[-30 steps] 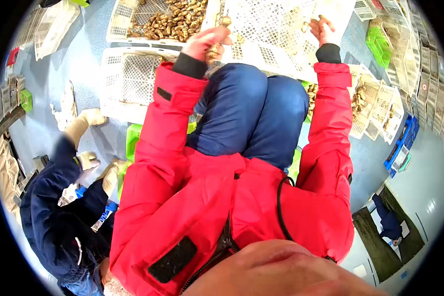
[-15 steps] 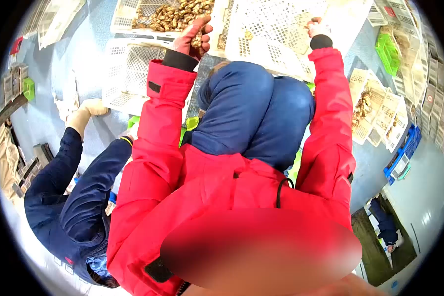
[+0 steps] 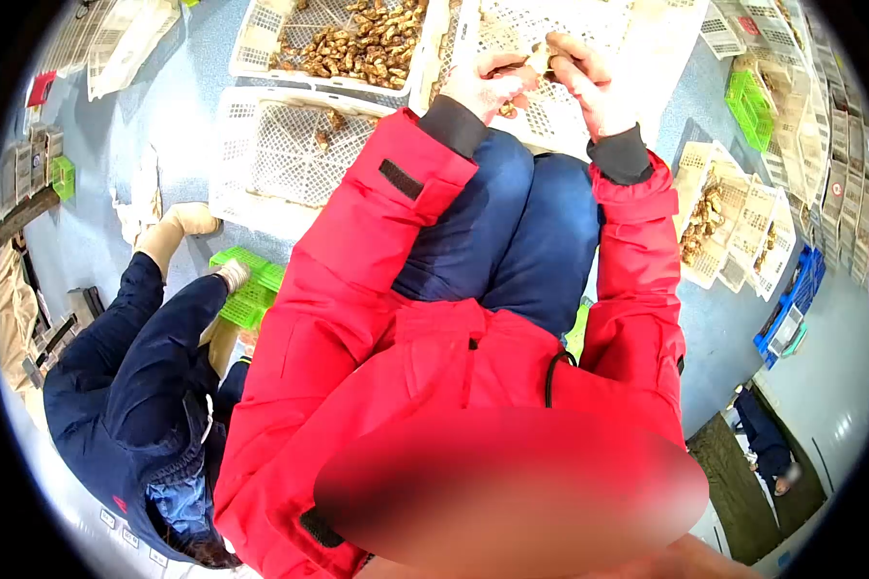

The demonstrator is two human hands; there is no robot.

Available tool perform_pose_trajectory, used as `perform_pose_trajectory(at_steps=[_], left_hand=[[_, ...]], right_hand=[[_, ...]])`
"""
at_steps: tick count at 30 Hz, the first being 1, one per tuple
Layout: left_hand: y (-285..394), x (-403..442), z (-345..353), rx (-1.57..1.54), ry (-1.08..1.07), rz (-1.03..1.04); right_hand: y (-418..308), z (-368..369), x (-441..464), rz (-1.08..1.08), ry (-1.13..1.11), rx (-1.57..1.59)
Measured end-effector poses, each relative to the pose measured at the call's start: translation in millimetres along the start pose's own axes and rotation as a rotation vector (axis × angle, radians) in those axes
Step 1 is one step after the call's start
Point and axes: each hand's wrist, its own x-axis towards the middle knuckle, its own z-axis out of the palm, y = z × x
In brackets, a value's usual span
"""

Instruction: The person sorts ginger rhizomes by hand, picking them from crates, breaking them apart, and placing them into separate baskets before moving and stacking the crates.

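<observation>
Over the white perforated crate [image 3: 589, 19] in front of my knees, my left hand [image 3: 492, 85] and my right hand [image 3: 584, 82] are close together. Both are closed, fingertips meeting around a small brown, knobbly lump [image 3: 548, 71] that looks like a bulb or mushroom; its exact kind is unclear. Fingers partly cover it. Another brown piece [image 3: 507, 112] lies just below my left hand. To the left, a white crate [image 3: 253, 43] contains many similar brown lumps [image 3: 367, 43]. A nearer white crate [image 3: 237, 159] has a few lumps in it.
A co-worker in dark blue clothing [image 3: 145, 367] bends at the left, beside a green crate [image 3: 246, 289]. Stacked pale baskets [image 3: 734, 217] with brown lumps stand at the right, near a green basket [image 3: 749, 106] and a blue crate [image 3: 792, 304]. Another person [image 3: 768, 439] is farther right.
My left hand has moved right, away from the left crates, and my right hand has moved left to meet it. The co-worker's arm has shifted, exposing more of the green crate.
</observation>
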Motion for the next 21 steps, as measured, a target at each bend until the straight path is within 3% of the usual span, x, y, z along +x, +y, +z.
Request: perform_pose_trajectory(at_steps=[3,6,8,11,13,16,18,19,20,21], left_hand=[[1,-2,6,-0.085,-0.018,0.072],[-6,0,-2,-0.094,-0.076,0.073],[-2,-2,-15,0.025,0.008,0.072],[18,-10,-59,-0.089,0.091,0.097],[19,-12,-94,-0.182,0.15,0.141],[20,-17,-110,-0.329,0.115,0.116],[9,-12,-111,-0.391,0.067,0.075],[15,-19,-91,-0.348,0.181,0.027],[6,-14,-93,-0.347,0.136,0.015],[3,-13,-89,-0.337,0.137,0.008]], right_hand=[[15,3,-2,0.049,-0.054,0.145],[22,-3,-2,0.045,0.069,0.328],[7,-20,-14,-0.009,0.2,0.432],[1,-85,-63,0.006,0.443,0.166],[15,-139,-111,0.101,0.661,-0.258],[53,-202,-163,0.16,0.571,-1.598],[31,-156,-126,0.135,0.499,-1.704],[19,-125,-98,0.27,0.393,-1.38],[21,-103,-64,0.381,0.293,-1.05],[57,-100,-35,0.18,0.086,-0.878]])
